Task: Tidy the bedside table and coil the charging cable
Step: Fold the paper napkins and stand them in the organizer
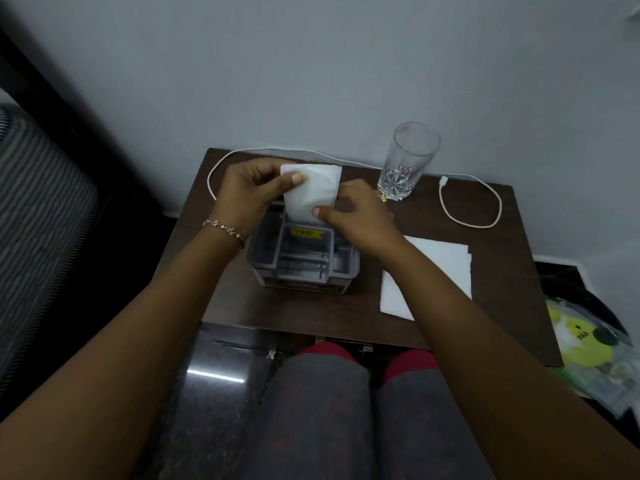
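A: Pale wall behind, a small dark wooden counter (485,209) pushed up against it, and we're looking straight down over our own knees.

B: And right at the centre is a folded white tissue (313,192), held upright just above the back of the grey organiser box (301,261). Its long axis runs top to bottom, lower edge pointing down at the rear slot.

A: Both hands are on it. Our left hand (249,199) pinches the upper left corner, thumb flat on the front. Our right hand (353,216) pinches the lower right edge, thumb on the front again. Narrow pinches, both closed on the tissue.

B: So the move we'd expect is straight down into that back compartment, and the gap is small. Either hand could guide it; the right sits lower, nearer the box.

A: Moving outward, the charging cable (471,216) lies loose and uncoiled. One loop with its plug end sits right of the drinking glass (408,161), and the line runs along the wall edge and curves round behind our left hand.

B: The right hand is the nearer one to that plug end, I'd judge. A flat white sheet (436,271) lies beside the box, partly under our right forearm.

A: What can't we make out?

B: The tissue's bottom edge against the slot, since the right hand covers it. The fingers behind the tissue are hidden too, and where the cable ends on the left is out of sight.
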`<control>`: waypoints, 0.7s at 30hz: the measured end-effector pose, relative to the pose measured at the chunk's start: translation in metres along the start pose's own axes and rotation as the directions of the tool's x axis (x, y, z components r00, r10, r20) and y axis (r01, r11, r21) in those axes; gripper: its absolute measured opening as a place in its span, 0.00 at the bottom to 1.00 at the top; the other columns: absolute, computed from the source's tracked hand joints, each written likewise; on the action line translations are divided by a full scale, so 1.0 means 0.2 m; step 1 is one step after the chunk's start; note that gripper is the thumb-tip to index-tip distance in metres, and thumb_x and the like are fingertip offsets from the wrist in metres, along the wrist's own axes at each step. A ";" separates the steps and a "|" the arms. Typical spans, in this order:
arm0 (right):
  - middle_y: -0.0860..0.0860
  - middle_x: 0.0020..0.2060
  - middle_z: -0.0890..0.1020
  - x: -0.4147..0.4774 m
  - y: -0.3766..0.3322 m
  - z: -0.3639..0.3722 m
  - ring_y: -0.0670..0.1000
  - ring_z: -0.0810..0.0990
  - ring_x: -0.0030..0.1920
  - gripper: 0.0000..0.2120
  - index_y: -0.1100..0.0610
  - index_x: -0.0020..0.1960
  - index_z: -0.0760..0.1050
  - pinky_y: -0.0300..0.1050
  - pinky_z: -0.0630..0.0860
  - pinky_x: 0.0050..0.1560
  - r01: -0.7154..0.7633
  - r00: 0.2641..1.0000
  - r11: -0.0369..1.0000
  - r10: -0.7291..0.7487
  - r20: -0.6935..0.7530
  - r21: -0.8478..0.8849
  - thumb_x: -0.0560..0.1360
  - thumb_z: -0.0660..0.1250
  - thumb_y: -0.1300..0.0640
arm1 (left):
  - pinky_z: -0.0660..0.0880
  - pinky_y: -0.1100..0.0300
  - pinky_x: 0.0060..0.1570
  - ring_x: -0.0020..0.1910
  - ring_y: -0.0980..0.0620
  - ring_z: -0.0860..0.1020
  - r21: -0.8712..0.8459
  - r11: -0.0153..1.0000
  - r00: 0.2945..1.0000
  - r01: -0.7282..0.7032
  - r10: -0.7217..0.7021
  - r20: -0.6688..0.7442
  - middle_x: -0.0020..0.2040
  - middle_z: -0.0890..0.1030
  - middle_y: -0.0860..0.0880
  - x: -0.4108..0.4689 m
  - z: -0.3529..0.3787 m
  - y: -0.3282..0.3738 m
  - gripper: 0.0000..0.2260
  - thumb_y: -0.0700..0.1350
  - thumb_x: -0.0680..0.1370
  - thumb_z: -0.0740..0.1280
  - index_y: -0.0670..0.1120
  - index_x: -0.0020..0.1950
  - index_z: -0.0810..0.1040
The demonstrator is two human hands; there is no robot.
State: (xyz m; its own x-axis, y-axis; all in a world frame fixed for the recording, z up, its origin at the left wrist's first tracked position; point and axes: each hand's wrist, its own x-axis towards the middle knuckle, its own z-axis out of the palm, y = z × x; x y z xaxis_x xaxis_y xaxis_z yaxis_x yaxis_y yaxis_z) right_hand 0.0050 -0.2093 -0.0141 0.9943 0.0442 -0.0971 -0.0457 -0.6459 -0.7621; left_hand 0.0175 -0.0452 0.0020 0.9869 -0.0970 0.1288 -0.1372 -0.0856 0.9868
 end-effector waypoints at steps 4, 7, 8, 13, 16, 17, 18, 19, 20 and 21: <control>0.42 0.54 0.75 -0.01 0.02 0.02 0.49 0.77 0.55 0.26 0.49 0.49 0.81 0.62 0.72 0.58 0.011 0.999 0.999 -0.012 0.037 0.041 0.60 0.66 0.33 | 0.78 0.64 0.45 0.43 0.59 0.81 0.041 0.999 1.000 0.017 -0.018 0.009 0.39 0.84 0.60 -0.02 0.00 -0.04 0.10 0.37 0.73 0.68 0.40 0.54 0.79; 0.44 0.51 0.72 -0.02 0.02 0.02 0.51 0.75 0.56 0.14 0.46 0.50 0.79 0.62 0.71 0.58 -0.003 1.000 0.996 0.005 -0.020 0.086 0.66 0.70 0.42 | 0.78 0.64 0.45 0.44 0.59 0.81 0.054 0.998 1.000 0.015 -0.016 0.019 0.40 0.84 0.60 -0.03 0.00 -0.06 0.10 0.37 0.73 0.68 0.41 0.54 0.78; 0.44 0.50 0.72 -0.02 0.03 0.02 0.52 0.75 0.57 0.11 0.45 0.49 0.78 0.62 0.71 0.58 0.010 0.999 0.996 -0.007 -0.036 0.087 0.67 0.70 0.44 | 0.78 0.64 0.46 0.45 0.59 0.81 0.060 0.998 1.000 0.015 -0.016 0.021 0.40 0.84 0.60 -0.03 0.00 -0.06 0.10 0.37 0.73 0.68 0.41 0.54 0.78; 0.47 0.51 0.73 -0.01 0.03 0.00 0.49 0.75 0.55 0.14 0.52 0.56 0.79 0.58 0.71 0.60 0.045 0.998 0.996 -0.042 -0.037 0.081 0.71 0.70 0.50 | 0.77 0.66 0.45 0.43 0.61 0.81 0.080 0.995 0.999 0.055 -0.054 -0.004 0.38 0.83 0.61 -0.03 0.00 -0.08 0.10 0.37 0.72 0.69 0.41 0.53 0.79; 0.50 0.53 0.77 -0.03 0.02 -0.03 0.50 0.76 0.55 0.13 0.55 0.55 0.79 0.56 0.72 0.61 0.049 0.999 0.986 -0.050 -0.001 0.161 0.71 0.71 0.55 | 0.76 0.68 0.43 0.44 0.61 0.80 0.079 0.993 0.996 0.083 -0.079 -0.043 0.44 0.83 0.56 -0.04 0.00 -0.07 0.12 0.37 0.72 0.70 0.39 0.55 0.78; 0.51 0.53 0.78 -0.04 0.02 -0.05 0.50 0.77 0.55 0.13 0.56 0.54 0.78 0.54 0.73 0.61 0.047 0.999 0.974 -0.047 -0.001 0.223 0.71 0.72 0.56 | 0.76 0.69 0.43 0.45 0.61 0.80 0.079 0.993 0.995 0.083 -0.078 -0.067 0.47 0.81 0.53 -0.05 0.00 -0.07 0.13 0.36 0.72 0.70 0.39 0.56 0.78; 0.51 0.53 0.79 -0.06 0.02 -0.07 0.49 0.77 0.55 0.12 0.57 0.53 0.78 0.50 0.74 0.61 0.041 0.999 0.952 -0.039 -0.013 0.302 0.71 0.72 0.58 | 0.76 0.70 0.43 0.46 0.61 0.79 0.080 0.994 0.992 0.081 -0.072 -0.105 0.49 0.80 0.50 -0.06 0.00 -0.06 0.14 0.36 0.72 0.70 0.39 0.57 0.77; 0.50 0.52 0.80 -0.08 0.04 -0.10 0.48 0.78 0.54 0.11 0.57 0.53 0.77 0.46 0.75 0.60 0.030 0.999 0.925 -0.018 -0.036 0.379 0.71 0.72 0.59 | 0.75 0.71 0.44 0.47 0.60 0.79 0.078 0.994 0.987 0.077 -0.065 -0.149 0.50 0.79 0.49 -0.08 0.00 -0.05 0.15 0.36 0.71 0.70 0.39 0.57 0.76; 0.49 0.51 0.80 -0.11 0.06 -0.13 0.46 0.78 0.53 0.11 0.56 0.54 0.77 0.42 0.76 0.57 0.012 0.997 0.896 0.021 -0.071 0.445 0.72 0.71 0.59 | 0.75 0.71 0.45 0.48 0.61 0.79 0.081 0.994 0.979 0.071 -0.054 -0.197 0.50 0.79 0.50 -0.11 0.01 -0.03 0.16 0.36 0.71 0.71 0.40 0.58 0.76; 0.47 0.50 0.80 -0.14 0.10 -0.17 0.42 0.78 0.51 0.11 0.56 0.55 0.77 0.36 0.76 0.53 -0.007 0.990 0.869 0.074 -0.116 0.494 0.72 0.70 0.59 | 0.74 0.70 0.46 0.48 0.62 0.78 0.090 0.994 0.967 0.065 -0.040 -0.250 0.50 0.79 0.51 -0.15 0.02 -0.02 0.16 0.37 0.71 0.72 0.41 0.57 0.76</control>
State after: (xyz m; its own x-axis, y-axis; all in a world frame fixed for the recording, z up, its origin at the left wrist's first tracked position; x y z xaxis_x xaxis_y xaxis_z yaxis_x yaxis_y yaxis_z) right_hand -0.0214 -0.2486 -0.0050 0.9926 -0.0926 -0.0781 -0.0943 -0.1851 -0.9782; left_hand -0.0110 -0.0464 -0.0061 0.9813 0.1580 0.1096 -0.0803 -0.1810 0.9802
